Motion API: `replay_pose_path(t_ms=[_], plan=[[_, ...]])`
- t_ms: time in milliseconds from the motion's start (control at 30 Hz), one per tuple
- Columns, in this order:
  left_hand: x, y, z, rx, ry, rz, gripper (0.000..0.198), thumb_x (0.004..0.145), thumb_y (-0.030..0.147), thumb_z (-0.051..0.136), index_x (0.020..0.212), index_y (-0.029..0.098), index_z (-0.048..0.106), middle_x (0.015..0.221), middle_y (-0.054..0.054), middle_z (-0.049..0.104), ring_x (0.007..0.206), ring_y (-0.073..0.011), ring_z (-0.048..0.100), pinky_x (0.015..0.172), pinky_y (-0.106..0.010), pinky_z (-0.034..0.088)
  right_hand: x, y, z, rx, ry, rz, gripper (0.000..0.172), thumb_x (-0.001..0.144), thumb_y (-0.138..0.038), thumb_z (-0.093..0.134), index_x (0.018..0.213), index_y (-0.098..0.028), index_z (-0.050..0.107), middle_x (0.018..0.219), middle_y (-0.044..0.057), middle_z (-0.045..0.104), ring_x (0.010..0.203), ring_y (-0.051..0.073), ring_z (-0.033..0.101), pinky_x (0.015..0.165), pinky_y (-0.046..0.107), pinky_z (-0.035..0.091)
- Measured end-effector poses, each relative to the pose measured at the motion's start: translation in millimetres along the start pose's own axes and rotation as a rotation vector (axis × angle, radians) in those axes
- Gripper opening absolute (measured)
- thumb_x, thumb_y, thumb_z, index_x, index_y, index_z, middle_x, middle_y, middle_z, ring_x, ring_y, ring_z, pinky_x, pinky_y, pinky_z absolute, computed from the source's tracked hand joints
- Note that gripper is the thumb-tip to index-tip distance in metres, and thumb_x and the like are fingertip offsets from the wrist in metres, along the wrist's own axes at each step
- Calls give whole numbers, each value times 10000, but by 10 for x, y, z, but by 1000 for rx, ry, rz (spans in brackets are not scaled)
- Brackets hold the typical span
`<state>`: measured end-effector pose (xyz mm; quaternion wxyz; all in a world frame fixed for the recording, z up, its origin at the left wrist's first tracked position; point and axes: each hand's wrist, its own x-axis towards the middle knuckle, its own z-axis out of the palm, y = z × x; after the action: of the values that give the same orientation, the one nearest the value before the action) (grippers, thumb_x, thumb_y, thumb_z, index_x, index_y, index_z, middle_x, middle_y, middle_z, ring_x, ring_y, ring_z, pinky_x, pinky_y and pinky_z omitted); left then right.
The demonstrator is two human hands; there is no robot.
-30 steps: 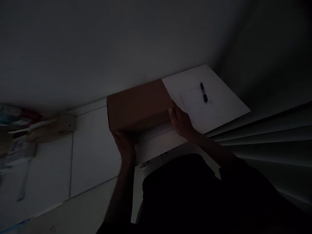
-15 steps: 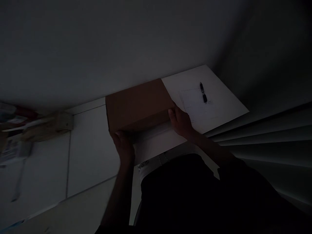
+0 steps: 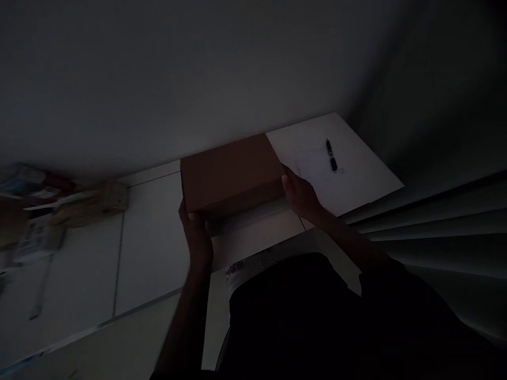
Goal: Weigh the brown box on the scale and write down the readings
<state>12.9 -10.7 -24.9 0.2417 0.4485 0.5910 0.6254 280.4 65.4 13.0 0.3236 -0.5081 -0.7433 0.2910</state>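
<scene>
A brown cardboard box (image 3: 233, 174) is held between my two hands over the white table (image 3: 154, 253). My left hand (image 3: 196, 232) grips its near left corner, with the thumb on the front edge. At the near right end, my right hand (image 3: 301, 195) is closed on the box, its thumb against the front side. The fingers behind and below the box are hidden. To the right of my right hand lie a sheet of paper (image 3: 315, 163) with faint marks and a black pen (image 3: 331, 155).
On the left of the table is a blurred pile with a brown paper package (image 3: 91, 206), a red item (image 3: 57, 183) and a white packet (image 3: 35, 237). A pale wall (image 3: 158, 79) rises behind. Dark curtain folds (image 3: 428, 232) hang at the right. The room is dim.
The view has shifted slightly, so the box and pile appear a little further right. My left hand has moved somewhat around the box's left end. Both hands still hold the box.
</scene>
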Motion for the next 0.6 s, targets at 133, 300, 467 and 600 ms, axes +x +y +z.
replay_pose_path(t_ms=[133, 300, 467, 600], plan=[[223, 12, -125, -105, 86, -41, 692, 895, 742, 529, 1335, 208, 540, 1306, -149, 655, 1182, -240, 642, 914, -333, 530, 135, 53, -182, 60, 29, 12, 770, 1035, -719, 144, 1487, -231, 533, 1141, 119, 750, 964, 252, 700, 702, 341, 538], [574, 108, -244, -103, 131, 1, 620, 852, 727, 591, 1153, 186, 560, 944, -72, 677, 847, -192, 653, 699, -288, 491, 440, 66, -350, 112, 96, 11, 738, 1024, -751, 114, 1100, -228, 630, 810, 48, 659, 747, 184, 628, 671, 317, 489], [924, 134, -221, -76, 140, 6, 325, 905, 475, 534, 1053, 186, 521, 805, -17, 619, 695, -144, 584, 599, -250, 419, 810, 71, -330, 98, 126, -37, 636, 1053, -694, 151, 922, -238, 573, 763, 26, 574, 695, 163, 543, 680, 315, 449], [1213, 72, -120, -75, 200, -131, 104, 888, 238, 468, 981, 203, 499, 731, 25, 538, 619, -121, 492, 564, -251, 349, 1137, 118, -206, 136, 130, -59, 522, 1067, -629, 231, 805, -245, 467, 759, 12, 514, 700, 164, 487, 702, 322, 405]])
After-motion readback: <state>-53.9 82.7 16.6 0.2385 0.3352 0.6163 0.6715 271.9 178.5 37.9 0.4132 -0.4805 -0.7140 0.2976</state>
